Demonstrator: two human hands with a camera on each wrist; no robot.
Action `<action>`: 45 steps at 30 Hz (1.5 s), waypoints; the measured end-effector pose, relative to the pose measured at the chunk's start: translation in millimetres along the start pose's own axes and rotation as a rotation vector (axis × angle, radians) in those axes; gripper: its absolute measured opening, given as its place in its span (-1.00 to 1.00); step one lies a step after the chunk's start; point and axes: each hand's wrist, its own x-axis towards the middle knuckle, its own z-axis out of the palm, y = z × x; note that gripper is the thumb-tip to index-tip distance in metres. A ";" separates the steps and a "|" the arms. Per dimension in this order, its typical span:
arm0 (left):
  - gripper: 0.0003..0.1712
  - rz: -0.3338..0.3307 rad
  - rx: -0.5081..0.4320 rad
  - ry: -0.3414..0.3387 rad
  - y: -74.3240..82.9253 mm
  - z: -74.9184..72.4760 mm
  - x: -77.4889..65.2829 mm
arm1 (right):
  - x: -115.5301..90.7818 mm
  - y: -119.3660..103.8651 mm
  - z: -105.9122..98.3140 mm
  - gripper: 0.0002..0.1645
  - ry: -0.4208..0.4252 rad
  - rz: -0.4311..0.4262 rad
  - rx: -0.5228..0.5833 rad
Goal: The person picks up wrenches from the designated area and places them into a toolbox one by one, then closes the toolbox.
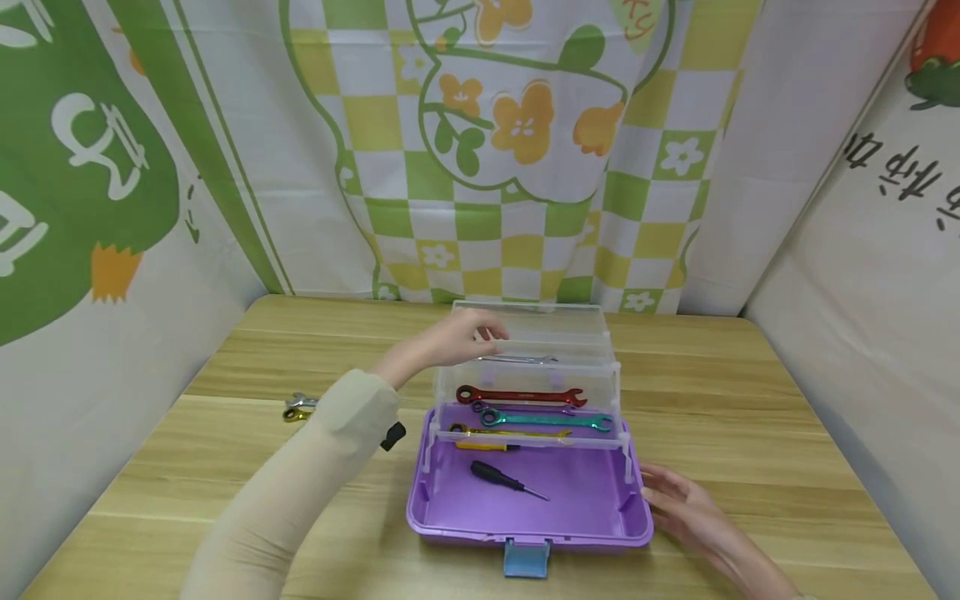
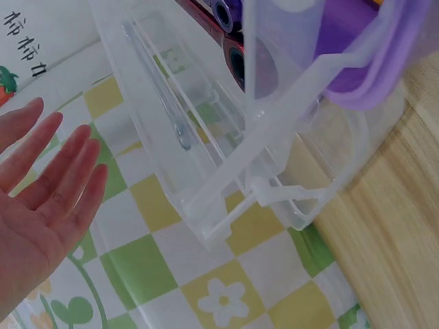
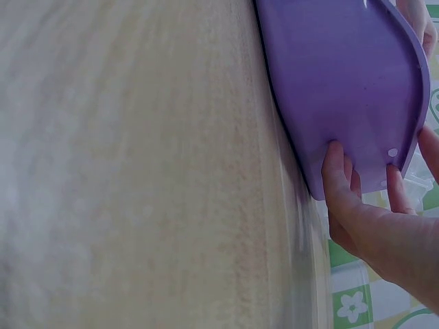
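The silver wrench (image 1: pixel 528 360) lies in the clear upper tray (image 1: pixel 585 350), long axis left-to-right, just right of the nearer left hand (image 1: pixel 467 337), fingers spread, unloaded. The right hand's (image 1: pixel 686 504) spread fingers touch the purple toolbox (image 1: pixel 592 504).

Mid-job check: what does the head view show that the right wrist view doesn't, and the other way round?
Only the head view: the red wrench, teal wrench, black screwdriver and blue latch.
Only the right wrist view: a small pale mark on the outer wall of the purple toolbox.
Both: the toolbox itself, the left hand, the right hand, the wooden table and the checkered cloth.
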 end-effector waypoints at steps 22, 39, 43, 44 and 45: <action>-0.75 -0.109 -0.113 0.253 -29.4 7.4 -84.7 | -0.7 -2.8 1.5 -0.66 0.032 0.019 -0.032; -0.76 -0.273 -0.092 0.236 -75.8 23.4 -143.6 | -0.7 -1.3 -0.2 -0.66 0.003 0.006 -0.025; -0.77 -0.293 -0.065 0.230 -83.0 26.6 -153.5 | -0.9 -1.1 0.4 -0.67 0.016 0.011 -0.030; -0.77 -0.298 -0.057 0.228 -84.9 27.4 -155.8 | -0.8 -1.0 0.5 -0.67 0.024 0.019 -0.031; -0.77 -0.304 -0.054 0.227 -86.7 28.1 -157.9 | -0.7 -1.0 0.5 -0.67 0.024 0.019 -0.029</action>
